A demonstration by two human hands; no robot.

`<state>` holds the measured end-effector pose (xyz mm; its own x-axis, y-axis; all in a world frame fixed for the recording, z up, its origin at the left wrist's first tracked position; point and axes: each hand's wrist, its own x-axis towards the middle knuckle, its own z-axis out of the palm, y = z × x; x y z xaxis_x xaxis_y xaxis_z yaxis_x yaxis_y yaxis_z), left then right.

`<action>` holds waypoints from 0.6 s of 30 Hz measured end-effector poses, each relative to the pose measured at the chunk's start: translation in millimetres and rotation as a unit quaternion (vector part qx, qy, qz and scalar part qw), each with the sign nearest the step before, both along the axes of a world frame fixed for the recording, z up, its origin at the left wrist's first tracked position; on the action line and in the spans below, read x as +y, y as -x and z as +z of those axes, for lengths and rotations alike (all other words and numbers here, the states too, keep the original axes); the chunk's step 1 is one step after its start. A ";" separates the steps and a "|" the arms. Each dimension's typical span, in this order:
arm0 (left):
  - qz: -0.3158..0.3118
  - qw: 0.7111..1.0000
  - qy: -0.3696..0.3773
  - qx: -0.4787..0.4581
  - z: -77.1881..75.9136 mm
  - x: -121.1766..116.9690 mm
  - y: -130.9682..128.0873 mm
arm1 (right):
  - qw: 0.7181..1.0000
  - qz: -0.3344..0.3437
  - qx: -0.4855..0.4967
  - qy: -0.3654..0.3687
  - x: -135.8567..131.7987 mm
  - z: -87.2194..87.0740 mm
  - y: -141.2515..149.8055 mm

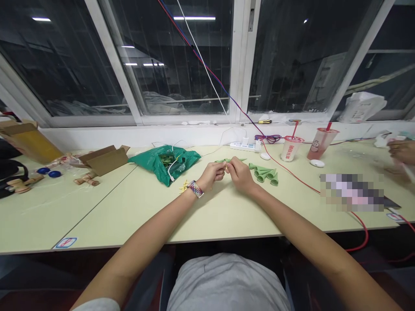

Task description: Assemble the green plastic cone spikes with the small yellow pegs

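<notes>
My left hand and my right hand meet above the table, fingertips pinched together. Something small and pale shows between them, too small to name. Just behind the fingers lies a thin green piece, partly hidden by my hands. Several rolled green cones, seemingly of leaf, lie right of my right hand. Beside my left wrist, which wears a woven-band watch, are several small yellow sticks. To the left, a green plastic bag gapes open with green strips inside.
A power strip stands by the window, with a red cable crossing the table. Two drink cups and a blurred flat item are on the right, near another person's hand. Cardboard boxes and wooden toys lie left.
</notes>
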<state>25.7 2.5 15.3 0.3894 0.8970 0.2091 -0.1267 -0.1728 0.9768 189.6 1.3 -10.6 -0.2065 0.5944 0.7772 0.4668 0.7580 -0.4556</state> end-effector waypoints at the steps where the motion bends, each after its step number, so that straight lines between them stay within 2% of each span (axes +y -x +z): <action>1: 0.022 0.999 -0.040 0.019 -0.4 -0.6 0.2 | 1.000 0.012 0.012 0.021 0.5 0.7 0.6; 3: 0.071 0.987 -0.130 0.063 -1.4 -2.2 1.6 | 0.990 0.062 0.072 0.107 3.3 -0.1 3.7; 5: 0.101 0.972 -0.192 0.095 -2.6 -3.4 3.2 | 0.956 0.132 0.148 0.215 7.9 -2.6 8.0; 7: 0.103 0.968 -0.204 0.103 -4.0 -2.7 4.3 | 0.921 0.186 0.192 0.282 12.4 -4.6 10.8; 8: 0.097 0.972 -0.193 0.097 -4.8 -1.4 4.6 | 0.916 0.196 0.197 0.290 13.8 -4.7 11.0; 10: 0.076 0.984 -0.148 0.069 -6.6 2.9 4.9 | 0.932 0.185 0.169 0.263 14.2 -3.0 8.4; 14: 0.036 0.997 -0.057 0.022 -9.9 11.6 5.6 | 0.990 0.098 0.022 0.103 8.1 4.5 -3.0; 16: 0.033 0.998 -0.049 0.017 -10.8 13.5 6.2 | 0.996 0.062 -0.034 0.051 5.5 7.1 -6.9; 18: 0.040 0.998 -0.053 0.018 -11.1 13.9 6.7 | 0.996 0.050 -0.038 0.061 4.8 7.9 -8.1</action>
